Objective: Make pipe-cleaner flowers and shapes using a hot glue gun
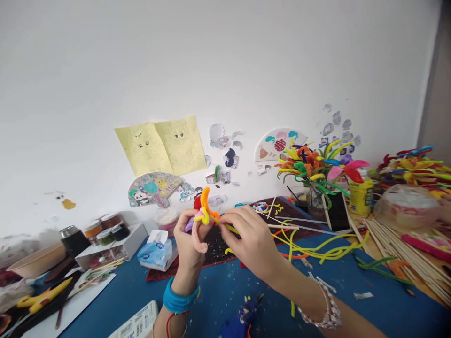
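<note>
A partly formed pipe-cleaner flower [204, 211] with orange, red, pink, purple and yellow pieces is held up over the table. My left hand [189, 239] is closed around its lower part, and a curled pale pink piece hangs beside the fingers. At the flower's right side, the fingertips of my right hand [248, 234] pinch its orange and yellow end. The stretch between the two hands is partly hidden by the fingers. Loose yellow pipe cleaners [331, 253] lie to the right of my right hand.
A tissue pack [157, 253] and paint jars [105, 230] stand left. At the right are a vase of pipe-cleaner flowers [315, 197], a phone [336, 211], a yellow bottle [361, 197] and wooden sticks [405, 253]. A dark blue object [239, 319] lies near the front edge.
</note>
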Demonstrator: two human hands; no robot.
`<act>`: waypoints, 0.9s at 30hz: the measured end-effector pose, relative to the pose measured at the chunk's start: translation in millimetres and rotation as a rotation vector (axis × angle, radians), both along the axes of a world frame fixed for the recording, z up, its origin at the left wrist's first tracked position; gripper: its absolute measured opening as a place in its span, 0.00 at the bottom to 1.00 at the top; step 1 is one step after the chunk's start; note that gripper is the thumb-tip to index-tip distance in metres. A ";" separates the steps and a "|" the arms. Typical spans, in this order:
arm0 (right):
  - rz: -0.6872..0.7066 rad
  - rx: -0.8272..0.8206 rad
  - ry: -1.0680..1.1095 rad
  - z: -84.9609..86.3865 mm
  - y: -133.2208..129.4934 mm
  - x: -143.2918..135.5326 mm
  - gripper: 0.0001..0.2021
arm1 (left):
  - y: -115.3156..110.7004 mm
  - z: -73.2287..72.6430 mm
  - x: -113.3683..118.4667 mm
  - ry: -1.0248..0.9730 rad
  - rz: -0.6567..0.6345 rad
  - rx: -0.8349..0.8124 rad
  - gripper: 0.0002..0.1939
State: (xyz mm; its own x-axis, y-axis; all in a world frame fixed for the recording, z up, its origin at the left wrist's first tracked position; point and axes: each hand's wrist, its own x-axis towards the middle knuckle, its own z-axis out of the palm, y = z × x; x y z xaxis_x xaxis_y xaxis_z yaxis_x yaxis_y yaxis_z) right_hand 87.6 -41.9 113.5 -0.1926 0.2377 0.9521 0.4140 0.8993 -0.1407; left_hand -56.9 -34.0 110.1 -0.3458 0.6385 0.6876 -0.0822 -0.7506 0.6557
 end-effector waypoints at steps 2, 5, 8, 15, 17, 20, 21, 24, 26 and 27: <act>-0.002 -0.049 -0.092 5.6 -2.3 9.4 0.07 | -1.4 2.4 -1.7 0.040 -0.045 -0.036 0.14; 0.043 -0.124 -0.215 15.0 -4.5 26.7 0.06 | -4.2 5.9 -4.7 0.158 -0.129 -0.124 0.13; 0.123 -0.162 -0.324 22.1 -4.6 40.7 0.07 | -6.7 8.2 -6.5 0.257 -0.212 -0.199 0.12; 0.204 -0.116 -0.265 20.4 3.9 41.8 0.07 | -5.5 8.5 -6.4 0.205 -0.328 -0.192 0.10; 0.260 -0.102 -0.198 17.0 9.7 36.6 0.07 | -6.1 8.2 -4.4 0.157 -0.378 -0.185 0.10; 0.350 -0.155 -0.048 8.3 21.1 23.5 0.06 | -7.8 6.7 1.4 0.065 -0.415 -0.189 0.07; 0.383 -0.200 0.020 4.3 25.1 17.8 0.05 | -7.8 5.7 3.6 0.019 -0.402 -0.185 0.07; 0.488 -0.370 0.268 -8.9 35.3 -0.8 0.05 | -5.1 1.5 9.6 -0.117 -0.352 -0.181 0.09; 0.521 -0.451 0.414 -16.9 39.0 -11.4 0.05 | -2.2 -0.9 12.7 -0.161 -0.329 -0.184 0.10; 0.518 -0.473 0.462 -20.2 39.6 -15.7 0.06 | -1.0 -1.6 14.2 -0.168 -0.317 -0.183 0.10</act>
State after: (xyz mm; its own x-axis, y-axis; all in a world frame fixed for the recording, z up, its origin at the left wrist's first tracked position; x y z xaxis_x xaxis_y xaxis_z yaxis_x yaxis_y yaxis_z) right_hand 71.9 -2.4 93.3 -0.0027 0.6205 0.7842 -0.2271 0.7633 -0.6048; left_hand -42.7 -35.0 108.5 -0.2096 0.8384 0.5032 -0.4085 -0.5426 0.7340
